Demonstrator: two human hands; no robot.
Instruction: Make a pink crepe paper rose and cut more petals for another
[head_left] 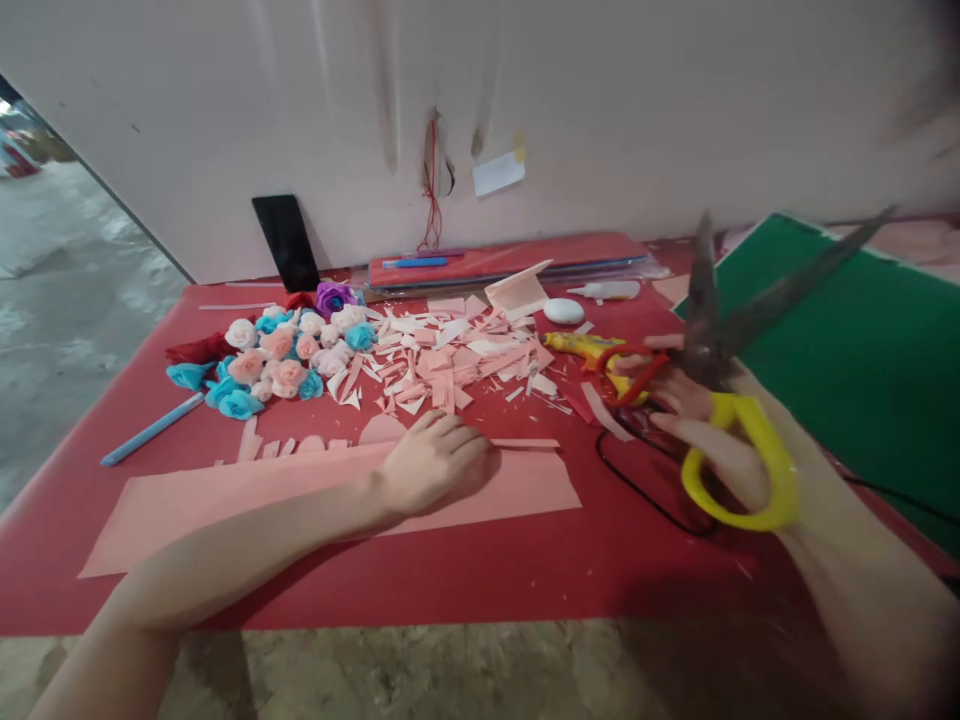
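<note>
My left hand [439,462] lies palm down, fingers curled, on a long strip of pink paper [225,480]. My right hand [712,430] is in the handles of a large pair of scissors [709,365], with the thumb through the yellow ring. The blades are spread wide and point up and away, slightly blurred. Just left of the scissors lies a yellow tool [581,345] like a glue gun, partly covered by the right fingers. Small cut pink pieces [311,444] line the far edge of the strip. Pink and white paper scraps [442,365] are heaped beyond.
Paper roses [281,370] in peach, blue, white, red and purple cluster left on the red table [480,580]. A blue stick [150,430], black phone [287,242], white oval case [563,311], small bottle [609,290], green board [847,350] and black cord [645,495] lie around.
</note>
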